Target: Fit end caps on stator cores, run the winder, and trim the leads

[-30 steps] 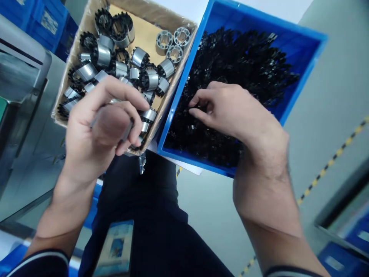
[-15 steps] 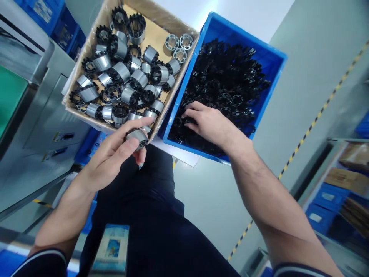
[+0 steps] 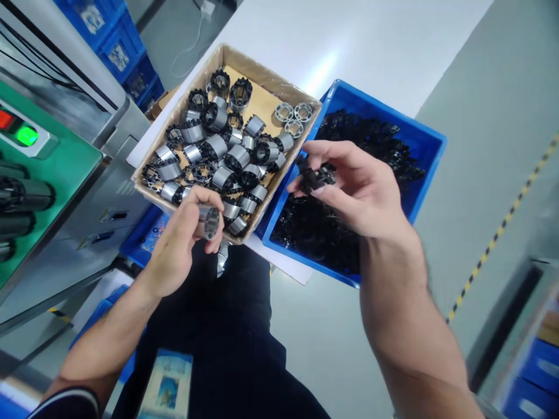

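Note:
My left hand (image 3: 181, 241) is closed around a small silver metal cylinder (image 3: 208, 220), held just below the front edge of a cardboard box (image 3: 279, 87). The box holds several silver cylinders fitted with black toothed rings (image 3: 227, 157). My right hand (image 3: 358, 192) pinches a black plastic toothed ring (image 3: 317, 176) above the left side of a blue bin (image 3: 425, 151) that is filled with several loose black rings (image 3: 371, 145). The two hands are apart, with the box corner between them.
Box and bin rest on a white table (image 3: 349, 41). At the left stands a grey machine with a green panel (image 3: 52, 169) and a lit green light (image 3: 26, 135). Blue crates (image 3: 117, 41) are stacked behind it. A yellow-black floor line (image 3: 502, 233) runs at the right.
My right hand has lifted out of the blue bin holding a black ring. My left hand keeps the silver cylinder and has turned it slightly. The view has pulled back and up.

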Demonstrator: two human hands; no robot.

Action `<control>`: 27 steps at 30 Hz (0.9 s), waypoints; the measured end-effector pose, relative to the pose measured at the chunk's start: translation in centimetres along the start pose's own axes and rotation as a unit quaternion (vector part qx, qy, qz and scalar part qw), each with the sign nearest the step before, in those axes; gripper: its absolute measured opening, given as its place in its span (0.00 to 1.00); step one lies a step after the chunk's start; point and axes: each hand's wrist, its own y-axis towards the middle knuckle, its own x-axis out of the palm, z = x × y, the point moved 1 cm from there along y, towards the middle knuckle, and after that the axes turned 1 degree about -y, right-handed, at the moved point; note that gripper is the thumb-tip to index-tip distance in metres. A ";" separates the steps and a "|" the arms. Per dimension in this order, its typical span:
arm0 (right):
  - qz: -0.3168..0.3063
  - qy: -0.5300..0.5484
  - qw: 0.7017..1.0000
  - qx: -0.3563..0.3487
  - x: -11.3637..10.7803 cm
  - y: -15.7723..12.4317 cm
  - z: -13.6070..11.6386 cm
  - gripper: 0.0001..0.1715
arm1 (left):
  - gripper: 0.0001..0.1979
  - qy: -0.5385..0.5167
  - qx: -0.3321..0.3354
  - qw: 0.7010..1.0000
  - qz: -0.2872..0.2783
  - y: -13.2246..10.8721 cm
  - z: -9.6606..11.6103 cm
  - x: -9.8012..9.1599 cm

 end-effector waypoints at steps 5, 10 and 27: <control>-0.083 0.272 0.958 -0.031 4.3 2.3 -1.5 0.40 | 0.17 0.136 0.161 0.978 -0.011 4.4 1.5 1.7; -0.116 0.375 0.919 -0.035 5.0 2.5 -1.0 0.31 | 0.05 0.201 0.170 0.964 -0.041 6.3 2.1 3.1; 0.073 0.330 0.889 -0.309 6.0 3.6 -0.1 0.37 | 0.27 0.166 0.142 0.976 0.019 7.4 0.3 5.5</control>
